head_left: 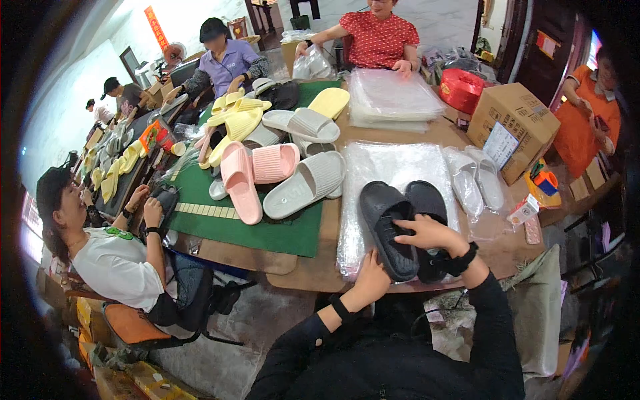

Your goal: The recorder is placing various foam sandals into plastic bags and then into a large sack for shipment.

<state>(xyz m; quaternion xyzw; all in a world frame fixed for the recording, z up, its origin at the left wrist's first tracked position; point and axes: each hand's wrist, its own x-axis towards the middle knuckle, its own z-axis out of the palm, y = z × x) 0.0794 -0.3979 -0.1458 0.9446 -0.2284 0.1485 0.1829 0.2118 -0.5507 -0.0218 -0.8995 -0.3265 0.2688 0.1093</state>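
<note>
A pair of black slide slippers lies side by side on a stack of clear plastic bags (360, 173) in front of me. My right hand (430, 235) reaches over them with fingers spread, its fingertips on the left black slipper (380, 207). Part of the right black slipper (427, 195) is hidden beneath that hand. My left hand (372, 277) is closed at the near edge of the bags, beside the left slipper; what its fingertips pinch, if anything, cannot be made out.
Pink, grey and yellow slides (273, 163) are heaped on a green mat (260, 233) to the left. Bagged pale slippers (477, 180) and a cardboard box (513, 130) stand right. More clear bags (393, 97) lie far, near a red twine roll (463, 90). Co-workers surround the table.
</note>
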